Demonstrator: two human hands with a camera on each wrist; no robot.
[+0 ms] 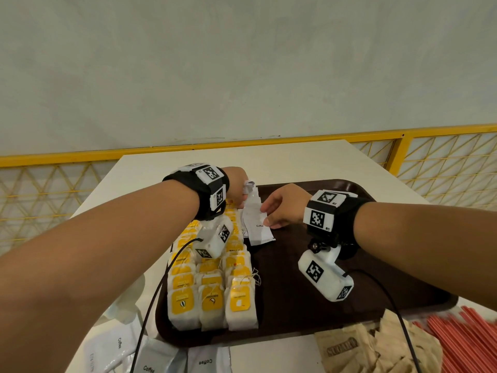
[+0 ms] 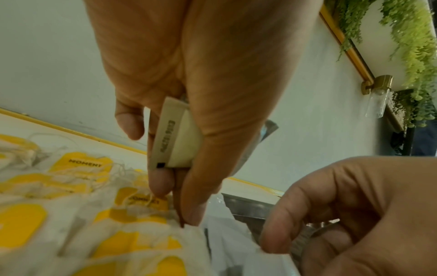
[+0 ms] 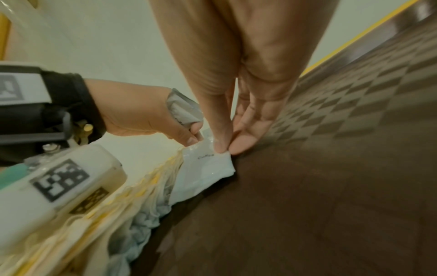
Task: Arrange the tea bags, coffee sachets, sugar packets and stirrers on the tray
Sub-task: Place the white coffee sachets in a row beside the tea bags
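- The coffee step was in hand, by my reading: the tea bags (image 1: 212,275) already lay in neat rows along the left side of the tray (image 1: 349,313), and a column of white coffee sachets (image 1: 256,219) was being started just right of them, toward the tray's far end.
- The right hand (image 1: 286,207) had its grip nearly closed, thumb and forefinger pinching the right edge of the top sachet in that column, which lay on the tray.
- The left hand (image 1: 238,188) hovered over the tray's far-left corner, its grip curled round a small held stack of sachets (image 2: 175,134), while its fingertips (image 2: 192,214) touched the far end of the column.
- Next, I judge, the pinched sachet needed squaring against the tea bags, then another fed from the left hand's stack.
- More coffee sachets lay on the surface (image 1: 188,168) off the tray's near-left edge; brown sugar packets (image 1: 363,345) and red stirrers (image 1: 462,337) waited off its near-right corner.
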